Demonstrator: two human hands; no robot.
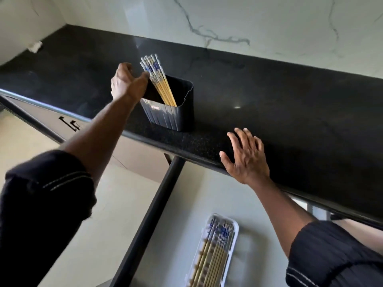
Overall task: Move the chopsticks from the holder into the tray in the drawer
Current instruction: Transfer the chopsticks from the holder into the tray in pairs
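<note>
**Reaching for the next bunch of chopsticks**

My left hand (126, 83) is up at the black holder (172, 112) on the counter (290, 100), thumb and fingers spread apart, released, with nothing gripped yet. My thumb tip sits just beside the patterned tops of the chopsticks (158, 79), which lean toward my hand against the holder's left rim. I cannot tell whether skin is touching them yet.

My right hand (246, 158) rests flat and open on the counter's front edge, holding nothing, steadying me over the open drawer (145, 235).

Down in the drawer, the white tray (233, 245) already has several chopsticks lying lengthwise in it, so I judge the job partly done: this is another fetch, at the reach stage.

Next I need to close thumb and fingers around the upper ends of a few sticks, lift them straight up clear of the rim, then carry them down and lay them parallel beside the ones in the tray. The risk is tipping the light holder as I pull.
</note>
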